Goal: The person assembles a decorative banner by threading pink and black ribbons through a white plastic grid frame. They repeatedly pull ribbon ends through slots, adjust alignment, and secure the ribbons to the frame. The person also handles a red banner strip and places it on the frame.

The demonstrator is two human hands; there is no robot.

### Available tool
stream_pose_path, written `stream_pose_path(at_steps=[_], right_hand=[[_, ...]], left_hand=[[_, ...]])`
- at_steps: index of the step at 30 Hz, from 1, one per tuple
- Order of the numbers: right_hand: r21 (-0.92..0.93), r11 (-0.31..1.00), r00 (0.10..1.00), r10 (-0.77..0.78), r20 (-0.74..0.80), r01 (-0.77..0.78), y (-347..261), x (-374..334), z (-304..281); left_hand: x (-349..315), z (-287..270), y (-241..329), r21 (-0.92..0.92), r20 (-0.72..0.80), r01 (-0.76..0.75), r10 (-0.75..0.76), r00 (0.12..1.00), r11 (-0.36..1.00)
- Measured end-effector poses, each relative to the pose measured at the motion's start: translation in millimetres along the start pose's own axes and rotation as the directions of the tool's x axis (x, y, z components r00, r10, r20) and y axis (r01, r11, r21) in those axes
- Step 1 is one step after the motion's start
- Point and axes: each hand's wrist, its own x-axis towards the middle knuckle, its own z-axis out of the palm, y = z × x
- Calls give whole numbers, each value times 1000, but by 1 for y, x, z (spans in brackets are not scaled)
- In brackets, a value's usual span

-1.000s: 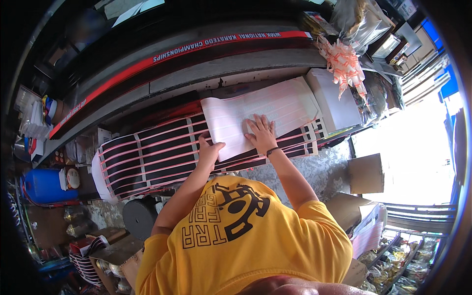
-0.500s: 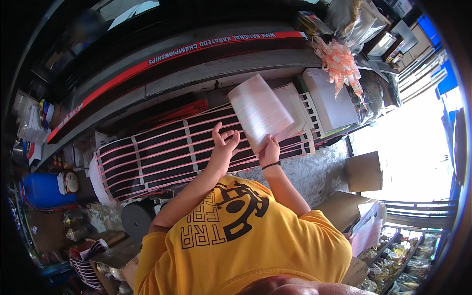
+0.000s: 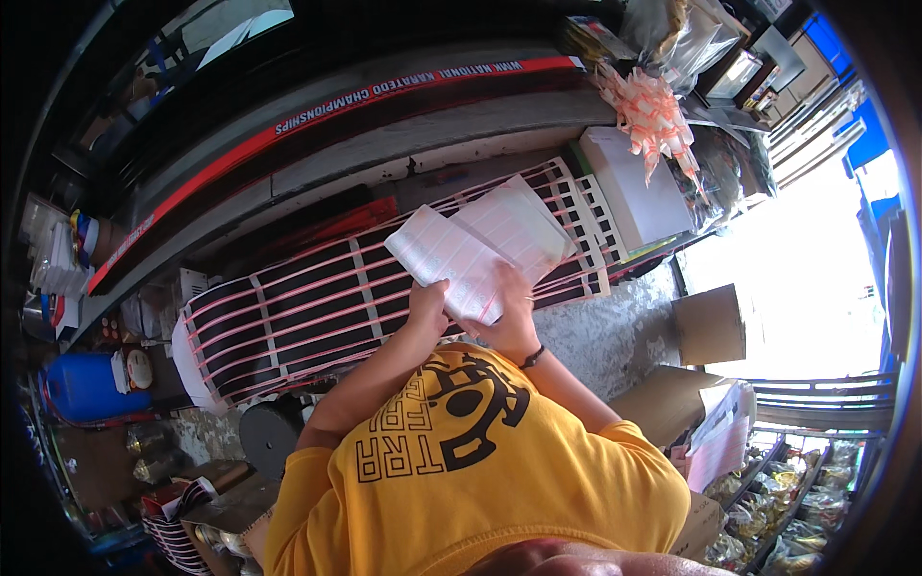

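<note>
Between my two hands is a white sheet (image 3: 444, 264) with faint pink lines and a slight sheen, tilted over the table. My left hand (image 3: 429, 305) is closed on its near left edge, thumb on top. My right hand (image 3: 509, 315) grips the near right corner; some of its fingers are hidden under the sheet. A second pale sheet (image 3: 523, 226) of the same look lies just beyond, partly covered by the held one. Below both spreads a long black strip sheet (image 3: 307, 317) with pink-and-white bands and a white cut-out edge.
A white box (image 3: 634, 187) stands right of the strips, with a white-and-orange ribbon bow (image 3: 653, 120) beyond it. A red banded ledge (image 3: 384, 101) runs along the back. At left sits a blue container (image 3: 91, 387); cardboard boxes (image 3: 709, 324) stand at right.
My left hand has gone from spread fingers beside the sheet to closing on it. The sheet has moved left and nearer with my right hand, uncovering more of the second sheet.
</note>
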Motion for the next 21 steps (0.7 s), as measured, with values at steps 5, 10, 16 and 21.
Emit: stream_pose_path(at_steps=[5,10,16,21], right_hand=[[80,992,919,55,391,-93,-4,7,4],[622,711,942,200,270,-329,4,13,1],[756,-362,707,285,647,-545,-2,17,-7],[332,883,931,363,-37,-331,-24,5,1]], left_hand=[[-12,9,6,-1,210,-26,26,977,1000],[-27,1,15,-69,412,5,24,911,998],[-28,4,17,-57,365,-13,33,930,998],[-37,10,16,-98,173,-121,136,975,988]])
